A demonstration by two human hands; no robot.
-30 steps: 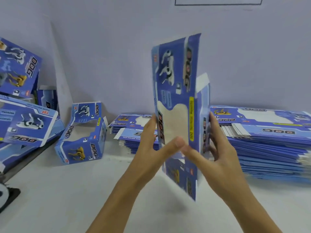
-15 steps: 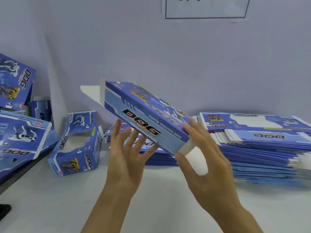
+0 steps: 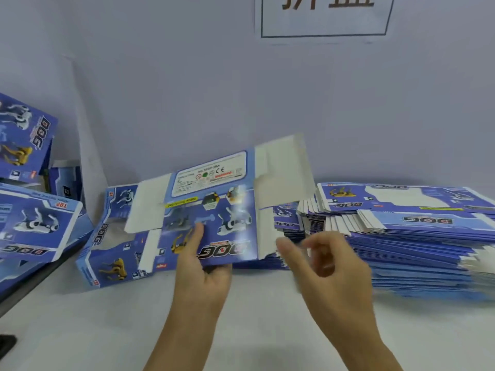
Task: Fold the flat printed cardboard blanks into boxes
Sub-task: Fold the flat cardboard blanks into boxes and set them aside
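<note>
The left hand [image 3: 203,271] pinched the blue box blank [image 3: 214,210], thumb on its printed face, above the worktop [image 3: 107,330] centre; the right hand [image 3: 329,266], blurred, fingers loosely curled, held nothing.

White table [image 3: 241,330] against a pale wall, surface matte. Right side, up to the back edge: big stack of flat blanks [image 3: 417,245], blue print with "DOG" logos, several fanned piles overlapping, white flaps showing at the near-right end. Back edge, centre: smaller pile of blanks [image 3: 281,218], mostly hidden behind the held carton. Left of centre, near the back edge: one folded box [image 3: 107,253] lying on its side, window opening facing up, "DOG" on its side panel. Far left edge: more folded boxes [image 3: 32,226] piled and tilted, reaching past the table edge. Near-left corner: small dark object [image 3: 6,344], too cropped to identify.
</note>
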